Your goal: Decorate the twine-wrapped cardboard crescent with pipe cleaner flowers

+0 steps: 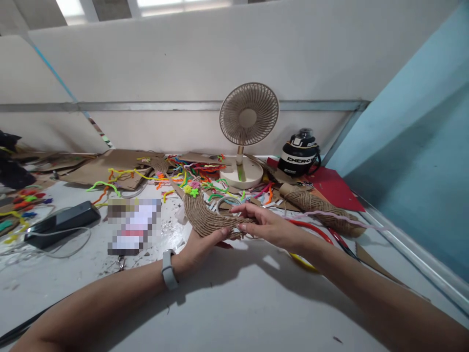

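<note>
A curved piece covered in rows of brown jute twine [205, 215] is held up over the white table. Small yellow, green and pink pipe-cleaner flowers [191, 189] sit at its upper left end. My left hand [205, 247], with a grey watch on the wrist, grips the piece from below, thumb on its front. The fingers of my right hand [266, 225] pinch its right end, where the twine rows narrow. Whether a loose twine end lies between those fingers is too small to tell.
Behind stand a desk fan [249, 115] and a black bottle [298, 154]. A twine roll [322, 210] and red-handled scissors [339, 239] lie right. Loose pipe cleaners [176, 178] and cardboard [106, 168] cover the back. At left are a phone [135, 227] and a black power strip [64, 225].
</note>
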`<state>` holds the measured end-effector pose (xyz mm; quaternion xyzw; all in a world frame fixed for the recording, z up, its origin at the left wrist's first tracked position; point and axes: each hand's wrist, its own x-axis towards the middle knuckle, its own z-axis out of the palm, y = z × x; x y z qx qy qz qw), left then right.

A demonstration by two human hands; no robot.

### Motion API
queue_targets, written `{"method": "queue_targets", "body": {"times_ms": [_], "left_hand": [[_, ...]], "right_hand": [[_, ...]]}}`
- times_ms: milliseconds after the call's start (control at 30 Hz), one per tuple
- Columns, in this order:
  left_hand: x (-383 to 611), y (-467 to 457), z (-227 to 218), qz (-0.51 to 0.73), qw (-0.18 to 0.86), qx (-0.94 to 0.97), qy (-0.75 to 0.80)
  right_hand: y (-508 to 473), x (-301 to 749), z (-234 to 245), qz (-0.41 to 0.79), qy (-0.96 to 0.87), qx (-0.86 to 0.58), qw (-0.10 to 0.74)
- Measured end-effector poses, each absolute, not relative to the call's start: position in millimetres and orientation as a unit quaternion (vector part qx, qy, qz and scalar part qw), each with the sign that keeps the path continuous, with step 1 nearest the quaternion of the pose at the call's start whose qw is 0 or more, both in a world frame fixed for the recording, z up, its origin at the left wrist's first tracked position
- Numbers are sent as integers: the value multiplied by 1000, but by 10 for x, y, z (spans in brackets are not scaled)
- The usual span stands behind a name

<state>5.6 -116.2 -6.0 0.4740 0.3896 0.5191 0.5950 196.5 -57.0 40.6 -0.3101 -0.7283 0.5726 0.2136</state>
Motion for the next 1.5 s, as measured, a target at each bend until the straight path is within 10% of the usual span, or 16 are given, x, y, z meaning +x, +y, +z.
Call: {"method": "queue_targets", "body": {"times_ms": [1500], "left_hand": [[58,-1158,-56,514,621,466,365]], "right_hand": [[-668,1934,511,511,-757,-346,215]]}}
